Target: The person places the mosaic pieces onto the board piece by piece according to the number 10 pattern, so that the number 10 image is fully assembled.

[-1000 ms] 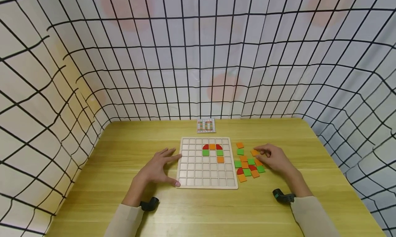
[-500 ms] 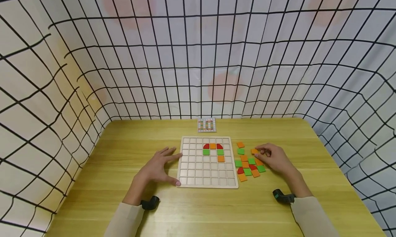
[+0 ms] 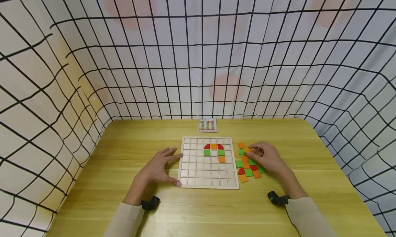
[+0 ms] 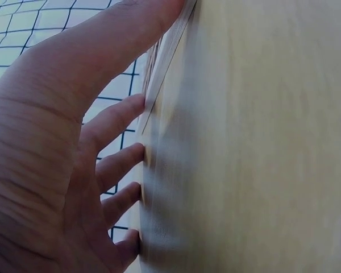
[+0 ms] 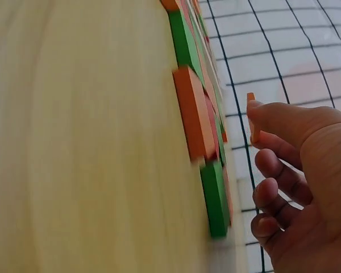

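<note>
Nearer the board (image 3: 207, 166) now, the right hand (image 3: 267, 157) pinches an orange tile (image 3: 246, 150).

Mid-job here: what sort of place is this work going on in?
Probably a small enclosed booth for tabletop work: a wood-grain table with black-gridded pale walls behind it and along both sides, and a wooden grid board lying on it.

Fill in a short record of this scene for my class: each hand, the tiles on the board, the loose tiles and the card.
Left hand: fingers spread, touching the left edge of the board
Right hand: pinches an orange tile
Tiles on board: two red rounded pieces, two green squares, two orange squares
Loose tiles: orange, green and red, right of the board
Card: beyond the board, printed with a coloured pattern
</note>
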Available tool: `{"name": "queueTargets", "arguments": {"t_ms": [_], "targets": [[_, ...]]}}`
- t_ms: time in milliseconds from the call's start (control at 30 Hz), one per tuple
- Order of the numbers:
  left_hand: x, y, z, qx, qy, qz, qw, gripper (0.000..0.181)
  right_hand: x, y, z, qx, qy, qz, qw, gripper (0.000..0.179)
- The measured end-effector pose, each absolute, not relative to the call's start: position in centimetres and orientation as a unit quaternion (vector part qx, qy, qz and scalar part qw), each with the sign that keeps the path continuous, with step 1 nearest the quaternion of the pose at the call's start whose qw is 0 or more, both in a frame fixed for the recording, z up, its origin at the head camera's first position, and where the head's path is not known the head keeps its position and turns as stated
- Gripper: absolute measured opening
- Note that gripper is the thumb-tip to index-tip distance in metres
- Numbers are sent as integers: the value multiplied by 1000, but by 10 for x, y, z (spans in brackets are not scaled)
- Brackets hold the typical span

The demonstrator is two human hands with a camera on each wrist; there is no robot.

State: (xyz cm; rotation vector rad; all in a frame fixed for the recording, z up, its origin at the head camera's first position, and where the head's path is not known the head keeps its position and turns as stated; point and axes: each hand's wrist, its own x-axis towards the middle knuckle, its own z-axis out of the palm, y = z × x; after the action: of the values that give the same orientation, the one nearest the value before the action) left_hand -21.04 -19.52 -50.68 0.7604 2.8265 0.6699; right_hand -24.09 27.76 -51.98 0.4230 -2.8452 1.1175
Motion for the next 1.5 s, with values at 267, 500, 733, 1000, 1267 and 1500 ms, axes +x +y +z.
{"name": "queueTargets", "arguments": {"t_ms": [267,500,733,1000,1267,1500], "targets": [[-212,-196,-508,254,939,220,65,113,-244,246,-512,174,-912,370,35,32],[-212,-196,-509,251,940,221,74,114,-246,217,-511,182,-909,375,24,30],[-212,-197,-508,253,939,221,71,113,-247,185,-510,215,-893,396,15,28],[-212,-196,-509,258,937,224,67,112,-242,156,-513,236,-895,378,-6,28],[-211,-197,-510,259,938,222,65,112,-240,141,-517,230,-906,354,-15,26],[-213,-197,-511,256,938,221,73,113,-240,134,-520,215,-913,345,-22,25]]}}
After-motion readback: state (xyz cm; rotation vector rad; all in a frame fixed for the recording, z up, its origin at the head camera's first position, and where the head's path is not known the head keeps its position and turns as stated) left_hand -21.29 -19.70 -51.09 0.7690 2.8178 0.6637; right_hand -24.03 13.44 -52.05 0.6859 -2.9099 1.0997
